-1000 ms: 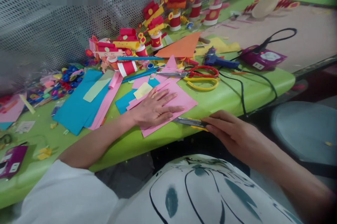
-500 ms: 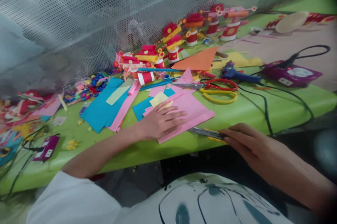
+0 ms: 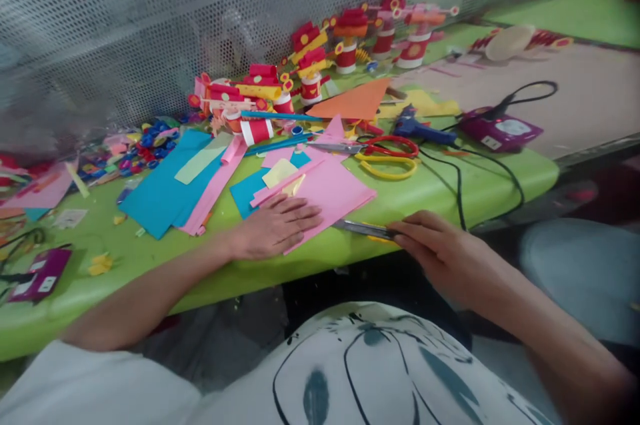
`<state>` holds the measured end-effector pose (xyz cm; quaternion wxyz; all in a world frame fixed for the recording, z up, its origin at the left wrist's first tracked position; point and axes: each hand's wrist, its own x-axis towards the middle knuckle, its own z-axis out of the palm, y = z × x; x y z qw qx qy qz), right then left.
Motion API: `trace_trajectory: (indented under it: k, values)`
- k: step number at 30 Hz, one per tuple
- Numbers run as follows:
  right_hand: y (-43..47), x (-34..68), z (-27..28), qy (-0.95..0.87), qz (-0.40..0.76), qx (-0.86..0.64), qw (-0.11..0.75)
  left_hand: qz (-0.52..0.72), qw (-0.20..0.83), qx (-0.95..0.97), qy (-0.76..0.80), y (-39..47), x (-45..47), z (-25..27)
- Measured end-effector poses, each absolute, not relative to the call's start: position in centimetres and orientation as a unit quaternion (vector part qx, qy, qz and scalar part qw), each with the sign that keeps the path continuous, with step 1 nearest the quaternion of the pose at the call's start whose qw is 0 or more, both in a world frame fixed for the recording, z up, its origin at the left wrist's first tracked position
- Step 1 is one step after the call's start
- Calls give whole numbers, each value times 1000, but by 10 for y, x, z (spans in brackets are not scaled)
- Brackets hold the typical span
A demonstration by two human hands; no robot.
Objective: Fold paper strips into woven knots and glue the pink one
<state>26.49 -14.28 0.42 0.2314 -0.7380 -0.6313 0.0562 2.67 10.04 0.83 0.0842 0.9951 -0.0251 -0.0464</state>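
My left hand (image 3: 275, 228) lies flat, fingers spread, on the lower left of a pink paper sheet (image 3: 340, 188) near the table's front edge. In my right hand (image 3: 435, 248) is what looks like a utility knife (image 3: 367, 230), grey metal with some yellow. Its tip points left and lies by the sheet's lower edge; whether it touches the paper I cannot tell. A narrow pink strip (image 3: 280, 186) and a pale yellow paper piece (image 3: 279, 172) lie just above my left fingers. Behind the sheet rest scissors (image 3: 387, 168) with red and yellow handles.
Blue sheets (image 3: 160, 178) lie to the left. A blue glue gun (image 3: 423, 128) and a purple power socket (image 3: 500, 130) with black cables are at the right. Red paper-craft models (image 3: 353, 45) stand along the mesh panel (image 3: 200, 18). Another purple socket (image 3: 43, 273) sits at far left.
The whole view has shifted, so the table's things appear further left. My left hand still lies flat on the pink sheet, and my right hand still holds the knife by its edge.
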Motion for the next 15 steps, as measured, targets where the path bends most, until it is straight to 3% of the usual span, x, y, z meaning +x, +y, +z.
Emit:
trace_trajectory:
  k: [15]
  values:
    - [-133,240,3,-642,121,-708,268,-28,80,996,-31,101,26,5]
